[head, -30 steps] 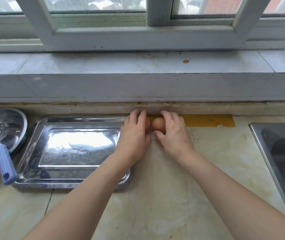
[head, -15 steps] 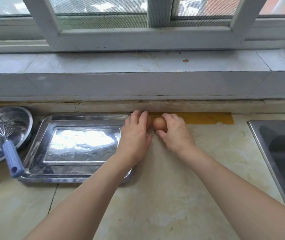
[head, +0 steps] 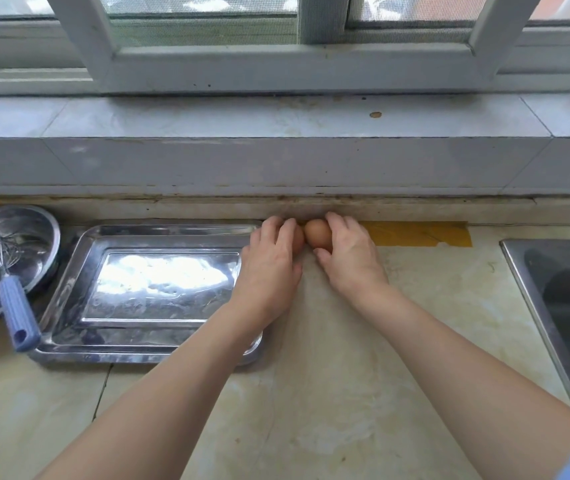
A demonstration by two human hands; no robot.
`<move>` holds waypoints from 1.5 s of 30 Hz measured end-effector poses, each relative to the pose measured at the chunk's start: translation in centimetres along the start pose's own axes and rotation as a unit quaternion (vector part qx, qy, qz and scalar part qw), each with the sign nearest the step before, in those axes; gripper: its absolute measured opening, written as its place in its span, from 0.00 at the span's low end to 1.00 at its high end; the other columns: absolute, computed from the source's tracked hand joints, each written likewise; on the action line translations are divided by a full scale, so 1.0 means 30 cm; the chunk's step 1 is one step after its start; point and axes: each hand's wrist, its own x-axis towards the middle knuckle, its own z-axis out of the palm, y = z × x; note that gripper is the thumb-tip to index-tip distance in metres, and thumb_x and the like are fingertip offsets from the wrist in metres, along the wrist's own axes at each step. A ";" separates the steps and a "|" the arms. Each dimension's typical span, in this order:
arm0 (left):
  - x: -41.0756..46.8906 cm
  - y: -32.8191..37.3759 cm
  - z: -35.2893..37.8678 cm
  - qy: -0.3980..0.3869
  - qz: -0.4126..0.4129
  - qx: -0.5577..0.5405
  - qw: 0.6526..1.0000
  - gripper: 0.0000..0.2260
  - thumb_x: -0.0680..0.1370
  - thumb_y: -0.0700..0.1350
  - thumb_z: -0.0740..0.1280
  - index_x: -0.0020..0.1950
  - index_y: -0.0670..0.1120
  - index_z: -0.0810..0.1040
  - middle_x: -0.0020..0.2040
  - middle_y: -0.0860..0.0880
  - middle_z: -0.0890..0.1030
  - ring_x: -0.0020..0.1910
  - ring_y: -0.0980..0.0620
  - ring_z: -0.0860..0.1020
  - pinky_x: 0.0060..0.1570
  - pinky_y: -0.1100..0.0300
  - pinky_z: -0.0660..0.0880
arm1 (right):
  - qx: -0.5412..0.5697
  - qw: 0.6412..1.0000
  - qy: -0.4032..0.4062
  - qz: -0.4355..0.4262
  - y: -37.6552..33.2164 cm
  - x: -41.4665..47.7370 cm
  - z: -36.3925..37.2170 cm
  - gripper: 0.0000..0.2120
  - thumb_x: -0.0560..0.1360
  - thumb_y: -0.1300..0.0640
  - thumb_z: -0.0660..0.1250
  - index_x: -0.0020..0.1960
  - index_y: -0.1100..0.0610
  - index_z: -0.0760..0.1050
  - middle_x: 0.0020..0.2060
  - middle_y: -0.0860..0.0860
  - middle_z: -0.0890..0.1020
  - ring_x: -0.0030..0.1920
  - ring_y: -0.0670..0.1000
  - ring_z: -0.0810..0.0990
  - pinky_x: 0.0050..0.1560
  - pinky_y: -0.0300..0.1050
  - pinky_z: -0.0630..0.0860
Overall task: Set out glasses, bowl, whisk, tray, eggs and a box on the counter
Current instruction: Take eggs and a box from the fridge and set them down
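Two brown eggs sit side by side on the counter against the back wall. My right hand [head: 347,252] cups the right egg [head: 318,233]. My left hand [head: 269,261] covers most of the left egg [head: 298,239], of which only a sliver shows. A steel tray [head: 69,296] lies left of my hands, its right edge under my left wrist. At the far left a steel bowl [head: 39,226] holds a whisk [head: 17,306] with a blue handle that sticks out over the tray's corner. No glasses or box are in view.
A sink [head: 553,278] is set into the counter at the right. Yellow tape [head: 418,233] runs along the back edge. A tiled ledge [head: 276,161] and window frame rise behind the counter [head: 345,375].
Both hands stay on the eggs at the back wall with only small finger shifts. The view has drifted slightly, so the bowl and tray appear a little further right.
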 end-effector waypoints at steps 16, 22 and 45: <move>-0.033 0.065 -0.067 0.100 0.023 -0.067 0.992 0.21 0.75 0.39 0.62 0.68 0.40 0.67 0.68 0.41 0.68 0.65 0.42 0.67 0.63 0.44 0.67 | 0.036 0.986 0.134 -0.087 -0.038 -0.064 -0.087 0.18 0.74 0.55 0.65 0.63 0.61 0.72 0.57 0.57 0.78 0.58 0.59 0.74 0.58 0.53 0.71; -0.090 0.188 -0.248 0.218 0.079 -0.152 0.961 0.16 0.73 0.36 0.60 0.61 0.40 0.74 0.59 0.44 0.73 0.56 0.45 0.74 0.54 0.46 0.74 | 0.140 0.956 0.205 -0.159 -0.137 -0.129 -0.260 0.15 0.76 0.58 0.63 0.60 0.62 0.75 0.54 0.55 0.81 0.55 0.54 0.77 0.58 0.43 0.72; -0.919 0.410 -0.990 0.332 0.355 -0.344 0.804 0.11 0.76 0.32 0.62 0.53 0.44 0.76 0.49 0.52 0.76 0.51 0.55 0.77 0.55 0.62 0.73 | 0.189 0.854 0.450 -0.178 -0.635 -1.131 -0.807 0.08 0.76 0.60 0.64 0.53 0.58 0.78 0.44 0.48 0.80 0.45 0.43 0.77 0.49 0.28 0.71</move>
